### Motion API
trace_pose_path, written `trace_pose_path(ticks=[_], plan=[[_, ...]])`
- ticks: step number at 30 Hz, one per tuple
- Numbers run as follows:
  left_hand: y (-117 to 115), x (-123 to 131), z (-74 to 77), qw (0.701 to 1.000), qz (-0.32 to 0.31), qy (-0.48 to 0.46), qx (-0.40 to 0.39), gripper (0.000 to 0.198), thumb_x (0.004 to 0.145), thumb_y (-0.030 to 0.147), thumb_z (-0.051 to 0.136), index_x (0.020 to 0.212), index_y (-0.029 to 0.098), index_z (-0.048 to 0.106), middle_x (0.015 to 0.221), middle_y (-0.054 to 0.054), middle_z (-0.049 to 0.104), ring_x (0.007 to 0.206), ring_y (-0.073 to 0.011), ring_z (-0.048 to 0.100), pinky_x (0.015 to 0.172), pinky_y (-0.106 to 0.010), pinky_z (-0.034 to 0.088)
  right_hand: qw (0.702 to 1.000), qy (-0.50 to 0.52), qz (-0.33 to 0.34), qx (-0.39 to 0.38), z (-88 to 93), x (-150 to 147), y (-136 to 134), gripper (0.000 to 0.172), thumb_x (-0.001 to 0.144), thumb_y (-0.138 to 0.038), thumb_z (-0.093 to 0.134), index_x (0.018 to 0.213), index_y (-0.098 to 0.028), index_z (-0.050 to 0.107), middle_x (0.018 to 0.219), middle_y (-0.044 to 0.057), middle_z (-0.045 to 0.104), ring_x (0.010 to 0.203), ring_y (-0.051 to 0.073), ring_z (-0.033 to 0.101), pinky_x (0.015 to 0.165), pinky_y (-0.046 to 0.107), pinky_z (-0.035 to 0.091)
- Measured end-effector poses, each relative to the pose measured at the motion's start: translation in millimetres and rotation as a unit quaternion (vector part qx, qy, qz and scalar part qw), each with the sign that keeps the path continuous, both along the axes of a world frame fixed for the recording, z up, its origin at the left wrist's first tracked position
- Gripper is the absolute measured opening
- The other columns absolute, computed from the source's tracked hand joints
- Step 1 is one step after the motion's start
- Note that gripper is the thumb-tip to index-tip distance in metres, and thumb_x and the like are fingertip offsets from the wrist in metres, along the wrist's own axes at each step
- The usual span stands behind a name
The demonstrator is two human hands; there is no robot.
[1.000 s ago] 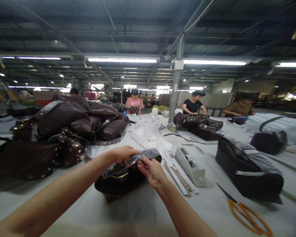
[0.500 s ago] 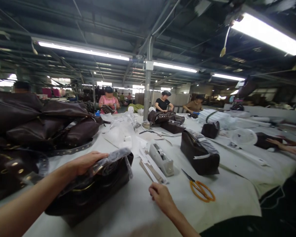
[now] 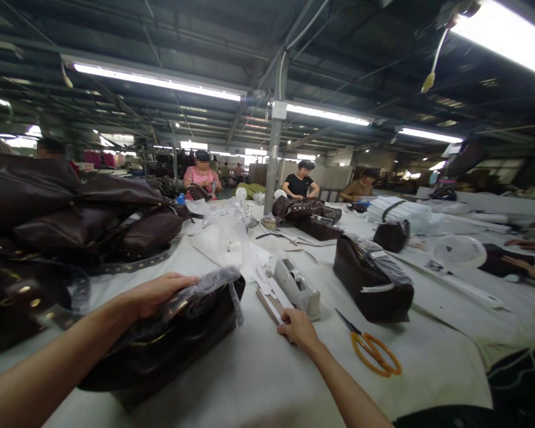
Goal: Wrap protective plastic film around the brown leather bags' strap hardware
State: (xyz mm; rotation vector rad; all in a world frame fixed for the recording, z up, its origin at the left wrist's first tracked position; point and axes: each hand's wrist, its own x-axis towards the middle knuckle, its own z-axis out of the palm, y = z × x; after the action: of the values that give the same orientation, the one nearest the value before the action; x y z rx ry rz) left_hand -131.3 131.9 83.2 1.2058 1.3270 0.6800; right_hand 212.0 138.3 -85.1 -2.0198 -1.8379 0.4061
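Note:
A dark brown leather bag (image 3: pixel 169 348) stands on the white table in front of me, its top wrapped in clear plastic (image 3: pixel 205 292). My left hand (image 3: pixel 154 294) lies on that plastic-covered top, fingers curled over it. My right hand (image 3: pixel 299 329) reaches forward to a stack of flat card strips (image 3: pixel 270 300) beside a grey tape dispenser (image 3: pixel 298 287). Its fingers are bent down onto the strips, and I cannot make out whether one is pinched.
Orange-handled scissors (image 3: pixel 372 351) lie right of my right hand. A wrapped brown bag (image 3: pixel 372 279) stands beyond them. Piled brown bags (image 3: pixel 71 220) fill the left. A white fan (image 3: pixel 457 252) and another person's hands (image 3: pixel 524 258) are at right. Several workers stand at the table's far end.
My right hand let go of the bag's wrapped top, swung right and moved forward to the card strips by the dispenser. My view turned right. My left hand stayed on the bag.

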Motion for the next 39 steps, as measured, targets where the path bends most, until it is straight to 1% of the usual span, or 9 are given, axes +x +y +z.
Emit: trace_pose_path(ticks=[9,15,20,22,24,28,32,36,39], plan=[[2,-3,-8.0,1.000,-0.008,-0.022,-0.016,0.046,0.051,0.056,0.080,0.072,0.017,0.068,0.057,-0.001,0.067,0.047,-0.0154,0.058,0.039,-0.023,0.045,0.997,0.046,0.055,-0.008,0.1,16,7,0.013,0.073,-0.024,0.067,0.082,-0.017,0.073,0.082,0.002,0.072,0.083,0.018,0.065,0.070,0.023,0.043],[-6,1,-1.9,0.999,-0.021,-0.021,-0.011,0.042,0.053,0.054,0.078,0.070,0.017,0.068,0.057,-0.001,0.067,0.047,-0.0162,0.057,0.040,-0.024,0.043,0.998,0.028,0.063,-0.003,5.8,14,2,0.014,0.077,-0.024,0.063,0.083,-0.017,0.074,0.081,0.002,0.073,0.084,0.019,0.066,0.071,0.024,0.044],[-11,5,0.6,0.999,-0.026,-0.015,-0.015,0.049,0.047,0.057,0.080,0.071,0.017,0.067,0.057,-0.001,0.066,0.048,-0.0159,0.056,0.040,-0.024,0.043,0.999,-0.038,0.022,0.021,13.2,5,-3,0.022,0.084,-0.016,0.051,0.085,-0.016,0.072,0.092,0.010,0.072,0.093,0.024,0.065,0.078,0.030,0.043],[-11,5,-1.4,1.000,-0.021,-0.016,-0.010,0.051,0.046,0.058,0.080,0.072,0.017,0.067,0.057,-0.001,0.066,0.048,-0.0160,0.056,0.040,-0.024,0.044,0.997,-0.068,-0.010,0.038,20.0,3,-8,0.026,0.087,-0.016,0.044,0.088,-0.014,0.071,0.094,0.015,0.071,0.091,0.028,0.065,0.075,0.034,0.043],[-10,5,-3.2,1.000,-0.016,-0.018,-0.003,0.049,0.048,0.058,0.080,0.072,0.017,0.067,0.057,0.000,0.066,0.048,-0.0161,0.056,0.040,-0.024,0.044,0.995,-0.084,-0.027,0.050,26.5,2,-18,0.029,0.089,-0.017,0.040,0.088,-0.015,0.069,0.091,0.015,0.070,0.086,0.028,0.065,0.070,0.034,0.043],[-11,7,-1.9,1.000,-0.025,-0.007,0.004,0.040,0.055,0.054,0.078,0.067,0.017,0.067,0.055,-0.001,0.065,0.046,-0.0156,0.054,0.039,-0.024,0.042,0.992,-0.107,0.033,0.052,24.2,-3,-51,0.022,0.088,-0.020,0.046,0.082,-0.022,0.067,0.083,0.005,0.071,0.082,0.021,0.065,0.067,0.027,0.042],[-13,9,1.7,0.999,-0.031,-0.009,-0.004,0.037,0.057,0.051,0.077,0.066,0.016,0.068,0.057,-0.002,0.066,0.048,-0.0161,0.055,0.040,-0.024,0.043,0.974,-0.207,0.091,0.025,6.9,-21,-81,0.020,0.086,-0.011,0.048,0.088,-0.019,0.066,0.090,0.008,0.070,0.085,0.023,0.066,0.068,0.028,0.041],[-14,9,2.6,0.999,-0.032,-0.013,-0.007,0.035,0.057,0.050,0.077,0.066,0.017,0.068,0.057,-0.002,0.066,0.048,-0.0166,0.056,0.041,-0.025,0.043,0.969,-0.226,0.089,0.036,3.7,-45,-80,0.013,0.085,-0.018,0.055,0.095,-0.017,0.063,0.097,0.012,0.068,0.091,0.027,0.065,0.070,0.031,0.044],[-16,10,2.2,0.999,-0.028,-0.016,-0.005,0.032,0.059,0.048,0.076,0.062,0.017,0.067,0.054,-0.001,0.064,0.046,-0.0155,0.053,0.041,-0.025,0.041,0.967,-0.230,0.102,0.032,7.9,-57,-68,0.020,0.086,-0.009,0.047,0.091,-0.018,0.063,0.096,0.012,0.069,0.091,0.028,0.066,0.071,0.033,0.046]])
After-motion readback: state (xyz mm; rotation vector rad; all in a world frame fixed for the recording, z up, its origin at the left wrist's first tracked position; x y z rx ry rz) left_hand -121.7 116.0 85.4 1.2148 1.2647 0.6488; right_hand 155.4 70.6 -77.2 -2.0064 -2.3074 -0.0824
